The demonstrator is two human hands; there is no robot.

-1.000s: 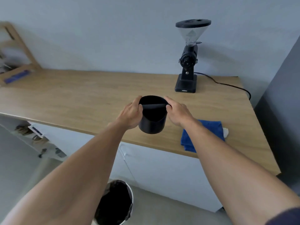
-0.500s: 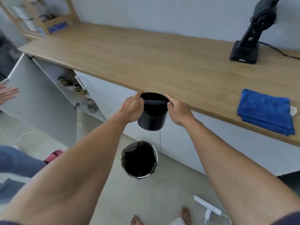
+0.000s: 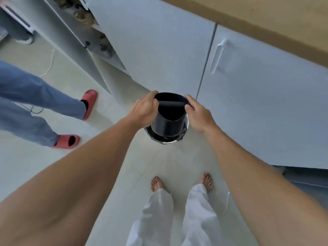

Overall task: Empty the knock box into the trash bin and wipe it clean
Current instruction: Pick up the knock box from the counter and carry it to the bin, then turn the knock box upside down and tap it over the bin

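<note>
Hanging upright in mid-air, the black knock box (image 3: 168, 119) sits directly above the trash bin (image 3: 166, 139), hiding all but a sliver of the bin's rim and dark liner. The left hand (image 3: 144, 110) wraps the box's left side, thumb hooked over the rim beside the knock bar (image 3: 171, 103) (black like the box). The right hand (image 3: 197, 112) pinches the opposite rim. Beyond stand pale cabinet doors (image 3: 257, 103) under a wooden countertop (image 3: 275, 20). At left, someone in red slippers (image 3: 65, 141).
</note>
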